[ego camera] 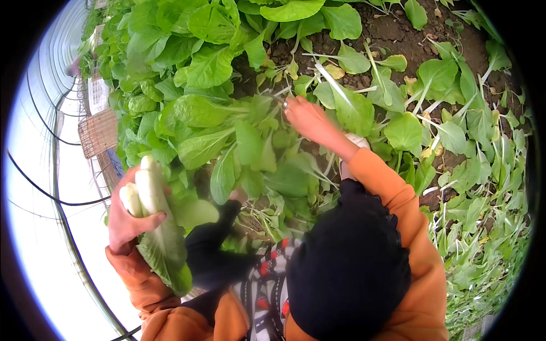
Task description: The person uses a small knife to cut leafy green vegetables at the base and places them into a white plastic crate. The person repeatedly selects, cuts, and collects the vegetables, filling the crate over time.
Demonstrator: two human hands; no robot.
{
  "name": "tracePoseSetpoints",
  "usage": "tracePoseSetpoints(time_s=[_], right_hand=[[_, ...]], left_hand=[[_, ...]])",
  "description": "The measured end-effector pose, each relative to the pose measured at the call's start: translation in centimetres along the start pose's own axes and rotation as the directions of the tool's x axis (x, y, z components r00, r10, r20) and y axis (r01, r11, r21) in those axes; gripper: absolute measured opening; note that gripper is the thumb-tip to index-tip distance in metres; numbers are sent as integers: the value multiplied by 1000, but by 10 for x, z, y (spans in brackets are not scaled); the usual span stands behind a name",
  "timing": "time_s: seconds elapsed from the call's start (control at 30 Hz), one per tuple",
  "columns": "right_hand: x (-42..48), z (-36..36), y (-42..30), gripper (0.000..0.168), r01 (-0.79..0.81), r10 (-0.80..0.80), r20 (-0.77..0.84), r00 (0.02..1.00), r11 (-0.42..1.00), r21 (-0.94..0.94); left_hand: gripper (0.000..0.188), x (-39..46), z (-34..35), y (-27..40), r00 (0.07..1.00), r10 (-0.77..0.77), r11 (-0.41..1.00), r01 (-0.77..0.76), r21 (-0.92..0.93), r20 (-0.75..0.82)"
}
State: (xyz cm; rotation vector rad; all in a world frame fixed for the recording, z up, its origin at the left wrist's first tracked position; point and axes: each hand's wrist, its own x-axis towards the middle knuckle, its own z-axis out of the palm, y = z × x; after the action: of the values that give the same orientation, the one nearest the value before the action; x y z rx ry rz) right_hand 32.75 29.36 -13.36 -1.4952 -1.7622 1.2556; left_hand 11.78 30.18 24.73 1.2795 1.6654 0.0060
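At the left, my left hand (132, 213) grips several leafy green heads (151, 192) by their thick white stalks, with the leaves hanging down. My right hand (305, 117) is low over the bed with curled fingers around a thin, blurred blade-like tool (273, 97); its shape is partly hidden. Just left of that hand, loose-looking leafy greens (247, 140) spread out, blurred in places. A detached leaf with a long white stalk (352, 104) lies to the right of the hand.
Dense standing greens (183, 55) fill the upper left. Cut leaves (454, 136) litter the brown soil (390, 36) at right. A mesh crate (98, 134) stands by the greenhouse's plastic wall (38, 170). My dark-clad knee (349, 260) and light shoe (356, 140) are close below.
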Motion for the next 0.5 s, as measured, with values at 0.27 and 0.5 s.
tracePoseSetpoints(time_s=[0.27, 0.5], right_hand=[[-4, 26, 26, 25, -163, 119, 172, 978, 950, 266], [-28, 14, 47, 22, -396, 343, 199, 918, 811, 431]], left_hand=[[71, 89, 47, 33, 973, 136, 665, -230, 710, 187], [56, 186, 103, -16, 891, 128, 614, -416, 671, 436]])
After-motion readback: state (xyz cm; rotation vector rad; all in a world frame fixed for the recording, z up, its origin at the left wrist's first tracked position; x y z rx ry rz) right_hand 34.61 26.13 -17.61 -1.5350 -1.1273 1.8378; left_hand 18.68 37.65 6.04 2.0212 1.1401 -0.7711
